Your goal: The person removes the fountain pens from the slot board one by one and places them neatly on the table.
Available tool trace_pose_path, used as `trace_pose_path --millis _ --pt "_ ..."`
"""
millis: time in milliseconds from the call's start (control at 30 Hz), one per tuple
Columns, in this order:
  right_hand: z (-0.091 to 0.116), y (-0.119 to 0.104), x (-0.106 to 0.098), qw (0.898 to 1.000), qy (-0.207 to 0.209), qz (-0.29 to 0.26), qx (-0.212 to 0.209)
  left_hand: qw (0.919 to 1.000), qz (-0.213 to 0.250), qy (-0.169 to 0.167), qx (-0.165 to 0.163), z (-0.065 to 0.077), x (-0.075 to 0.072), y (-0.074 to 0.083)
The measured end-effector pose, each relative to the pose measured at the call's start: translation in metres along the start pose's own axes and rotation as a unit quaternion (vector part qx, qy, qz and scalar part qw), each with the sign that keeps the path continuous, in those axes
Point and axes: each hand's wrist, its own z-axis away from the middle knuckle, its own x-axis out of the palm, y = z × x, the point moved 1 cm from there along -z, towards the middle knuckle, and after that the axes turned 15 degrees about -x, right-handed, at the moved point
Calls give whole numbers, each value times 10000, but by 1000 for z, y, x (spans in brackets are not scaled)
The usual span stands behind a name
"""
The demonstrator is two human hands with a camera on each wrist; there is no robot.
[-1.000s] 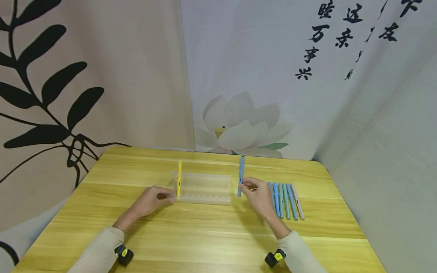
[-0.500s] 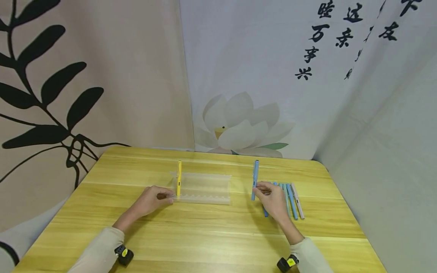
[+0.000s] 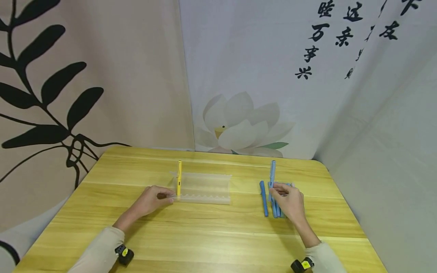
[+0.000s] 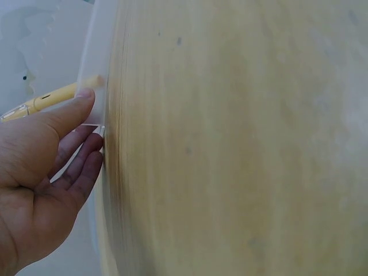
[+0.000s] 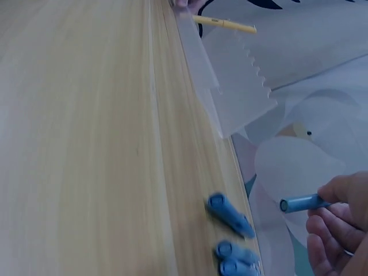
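Observation:
My left hand pinches the near left corner of a clear plastic pen rack, thumb on its front lip in the left wrist view. A yellow pen stands upright in the rack's left end. My right hand holds a blue pen upright between thumb and fingertips, above the pens lying at the right. One loose blue pen lies a little left of that row. The right hand hides most of the row; several blue pen ends show in the right wrist view.
The wooden table carries everything. Its far edge meets a hanging cloth printed with a lotus. Another cloth hangs along the right side.
My right hand has moved right with the blue pen, from near the rack to over the row. The loose blue pen, earlier behind the hand, now shows. The left hand stays put.

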Motion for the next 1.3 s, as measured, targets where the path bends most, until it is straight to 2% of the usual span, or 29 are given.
trace_pose_path --millis 233,567,733,1033,1300 --pt "6 12 -21 9995 65 254 171 10000 -29 9 12 -1 0 -1" --pt "12 26 -51 9958 200 527 720 10000 -38 25 -6 -1 0 -1" --pt "17 35 -63 9945 139 735 732 10000 -34 4 -9 -1 0 -1" --pt "25 51 -79 9904 -39 1038 915 10000 -34 10 9 -1 0 -1" --pt "33 66 -83 9852 -272 1308 1074 10000 -31 -13 -35 0 -1 0"
